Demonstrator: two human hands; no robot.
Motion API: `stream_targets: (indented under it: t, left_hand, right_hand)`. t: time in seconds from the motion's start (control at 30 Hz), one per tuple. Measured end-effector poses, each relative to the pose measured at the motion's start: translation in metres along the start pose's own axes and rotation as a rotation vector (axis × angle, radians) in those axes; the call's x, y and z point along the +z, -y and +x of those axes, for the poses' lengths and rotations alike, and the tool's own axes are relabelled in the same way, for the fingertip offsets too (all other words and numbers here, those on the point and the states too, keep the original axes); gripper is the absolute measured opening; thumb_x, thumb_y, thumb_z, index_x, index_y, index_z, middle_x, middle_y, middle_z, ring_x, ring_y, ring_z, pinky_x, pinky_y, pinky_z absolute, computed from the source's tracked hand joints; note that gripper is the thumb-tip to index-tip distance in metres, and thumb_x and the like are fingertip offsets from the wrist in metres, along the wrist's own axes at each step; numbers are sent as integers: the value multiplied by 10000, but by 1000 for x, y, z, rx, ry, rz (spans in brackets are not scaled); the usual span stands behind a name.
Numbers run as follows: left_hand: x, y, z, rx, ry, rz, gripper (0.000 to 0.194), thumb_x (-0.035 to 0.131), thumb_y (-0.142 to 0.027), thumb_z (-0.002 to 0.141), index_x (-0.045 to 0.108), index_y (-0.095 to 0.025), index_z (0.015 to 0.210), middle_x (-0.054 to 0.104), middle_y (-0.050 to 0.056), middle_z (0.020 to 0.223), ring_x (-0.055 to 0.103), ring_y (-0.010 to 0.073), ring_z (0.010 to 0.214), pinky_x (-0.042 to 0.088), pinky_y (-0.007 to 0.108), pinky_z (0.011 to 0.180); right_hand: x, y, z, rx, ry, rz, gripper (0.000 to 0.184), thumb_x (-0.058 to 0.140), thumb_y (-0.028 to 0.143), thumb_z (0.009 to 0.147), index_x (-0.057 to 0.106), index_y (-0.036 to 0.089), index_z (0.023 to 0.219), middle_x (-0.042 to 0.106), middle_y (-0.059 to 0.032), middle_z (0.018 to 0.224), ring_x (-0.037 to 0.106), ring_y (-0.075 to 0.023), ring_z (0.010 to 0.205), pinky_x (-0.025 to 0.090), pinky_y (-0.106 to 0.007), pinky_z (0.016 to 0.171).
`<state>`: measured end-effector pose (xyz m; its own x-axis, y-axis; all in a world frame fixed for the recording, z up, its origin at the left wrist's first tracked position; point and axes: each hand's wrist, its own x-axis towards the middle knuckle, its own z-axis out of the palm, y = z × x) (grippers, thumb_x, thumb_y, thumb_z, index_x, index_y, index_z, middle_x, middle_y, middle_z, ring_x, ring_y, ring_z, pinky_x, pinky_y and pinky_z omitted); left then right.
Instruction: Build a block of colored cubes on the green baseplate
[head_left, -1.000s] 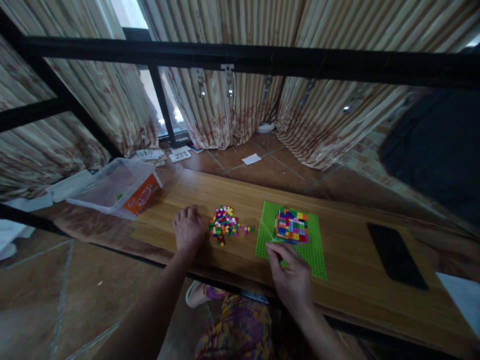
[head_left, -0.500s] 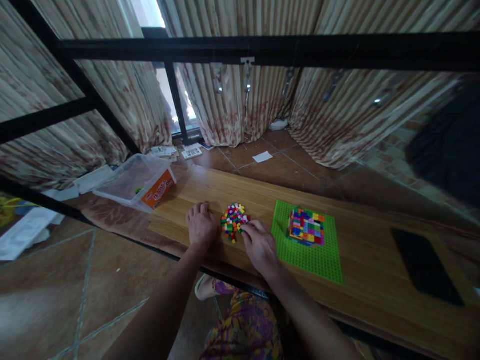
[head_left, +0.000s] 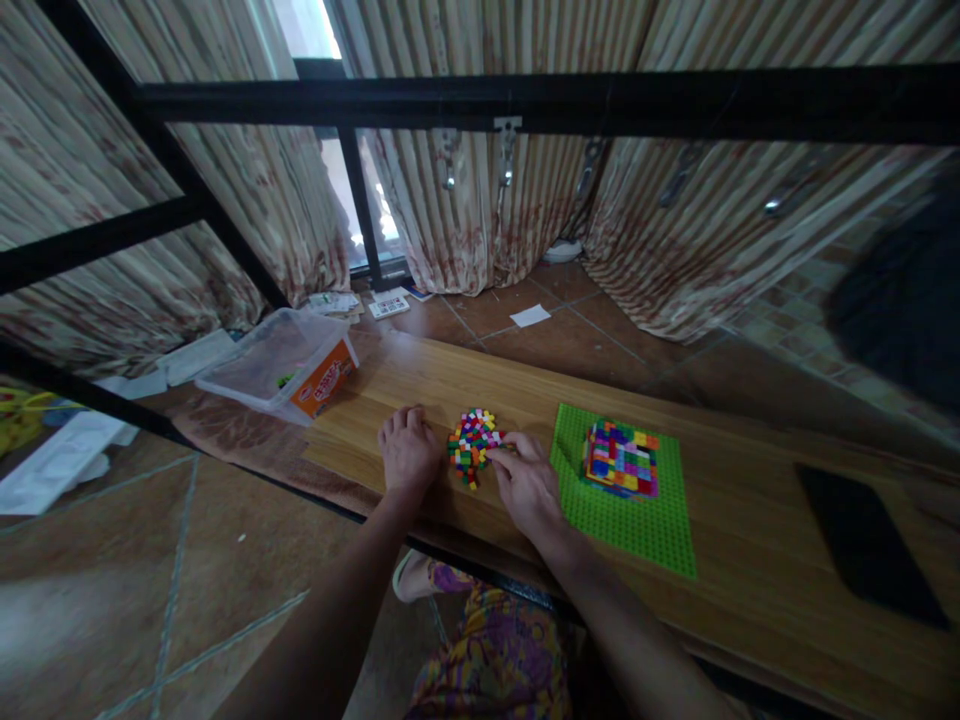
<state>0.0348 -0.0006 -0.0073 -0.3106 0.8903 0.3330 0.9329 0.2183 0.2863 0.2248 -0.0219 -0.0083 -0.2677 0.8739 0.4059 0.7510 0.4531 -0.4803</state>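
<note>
A pile of small multicoloured building bricks point(head_left: 471, 446) lies loose on the wooden tabletop. Just left of it, my left hand point(head_left: 409, 455) rests palm down, fingers loosely bent, with nothing visible in it. At the pile's right edge is my right hand point(head_left: 527, 485), its thumb and forefinger closing on a small brick that they partly hide. To the right of that hand lies a green studded baseplate point(head_left: 637, 535). A blocky multicoloured brick structure point(head_left: 621, 460) stands on it, with a patchwork of colours on top.
A clear plastic box point(head_left: 251, 365) with an orange label stands at the table's left end, a small green item inside. A dark flat slab point(head_left: 870, 545) lies at the right. Black metal bars point(head_left: 480, 105) cross above the far side, before striped curtains point(head_left: 517, 215).
My right hand has moved left from the baseplate to the brick pile. My left hand stays beside the pile. The view has shifted, so everything sits farther right.
</note>
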Motion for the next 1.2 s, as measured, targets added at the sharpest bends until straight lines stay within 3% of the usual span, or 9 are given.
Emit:
stream_targets:
  t: [0.43,0.8,1.03,1.2]
  left_hand:
    - [0,1,1,10,-8,-2,311,416,-215,871,620,-180,1103,613,111,1122,527,263,1038,384,400,901]
    - [0,1,2,18,-11,21,319,400,-229,876,620,-176,1100,616,110,1123,523,271,1046,381,403,914]
    - [-4,-1,3,7,7,4,319,406,-233,868,619,-178,1100,618,118,1113,521,276,1045,381,415,914]
    - [-2,1,4,13,-5,22,305,395,-248,879,621,-179,1071,619,120,1085,525,276,1028,393,413,903]
  right_hand:
    - [1,4,4,-38,98,-72,164,534,152,894,678,229,910,619,-54,1056,522,-221,985,444,-339,855]
    - [-5,13,-9,-37,106,-87,70,576,145,876,604,209,868,608,-60,1018,517,-218,971,422,-358,872]
    - [-12,12,-23,-7,3,44,142,478,144,922,577,217,849,618,-37,852,555,-193,838,445,-314,779]
    - [-42,16,-39,122,-142,262,194,442,172,938,617,222,873,637,-30,848,607,-160,813,472,-269,741]
